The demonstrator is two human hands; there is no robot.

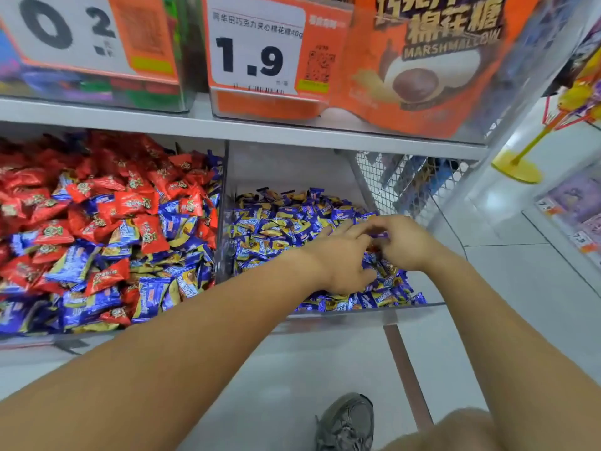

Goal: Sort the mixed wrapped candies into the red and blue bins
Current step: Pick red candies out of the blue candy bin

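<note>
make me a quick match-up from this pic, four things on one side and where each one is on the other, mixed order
Things:
1. left bin
2. right bin
3. marshmallow bag
4. shoe

Places or states:
A. on the floor below the arms
B. holds red and blue candies mixed
C. on the upper shelf, beside the 1.9 price tag
D. holds blue candies, with both hands over it

Pairs: 1-B, 2-D, 3-C, 4-A

Both hands (374, 252) meet over blue candies (279, 229)
</note>
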